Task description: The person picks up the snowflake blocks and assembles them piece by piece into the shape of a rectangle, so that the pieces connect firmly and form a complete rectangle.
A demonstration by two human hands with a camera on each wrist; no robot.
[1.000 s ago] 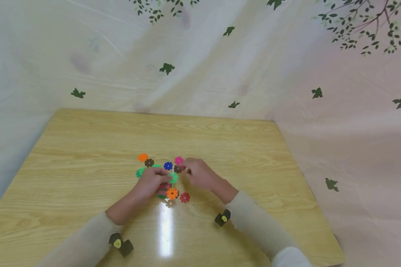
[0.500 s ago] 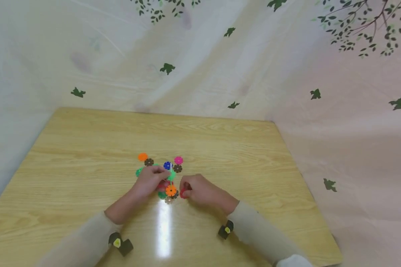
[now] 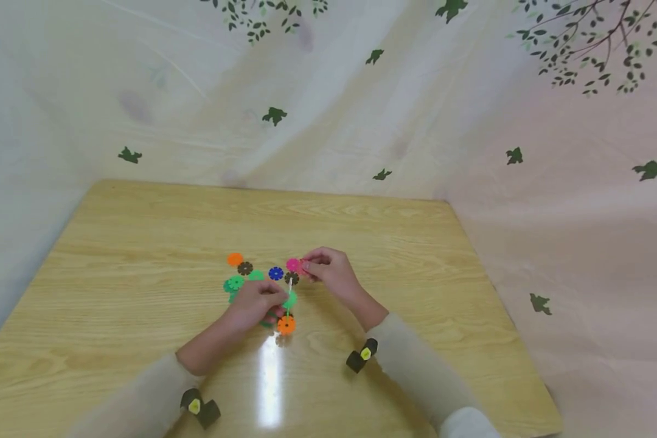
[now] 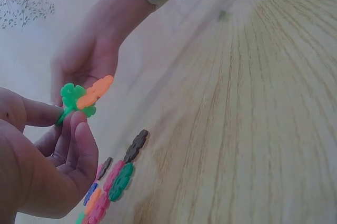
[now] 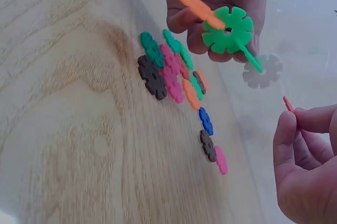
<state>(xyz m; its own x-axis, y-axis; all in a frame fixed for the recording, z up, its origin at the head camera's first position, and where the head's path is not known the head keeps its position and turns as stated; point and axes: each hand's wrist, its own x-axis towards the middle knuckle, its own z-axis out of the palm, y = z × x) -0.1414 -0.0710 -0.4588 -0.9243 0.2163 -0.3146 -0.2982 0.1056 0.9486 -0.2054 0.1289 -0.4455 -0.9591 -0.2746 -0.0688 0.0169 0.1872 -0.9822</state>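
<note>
Above the table [image 3: 405,255], both hands [image 3: 256,303] [image 3: 333,275] pinch discs [image 5: 239,21] [image 5: 288,104].

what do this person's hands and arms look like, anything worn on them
The left hand and right hand are bare, without gloves. The left sleeve and right sleeve are long and pale beige, with a white area farther up the right one. At each wrist is a small dark camera with a yellow patch.
</note>
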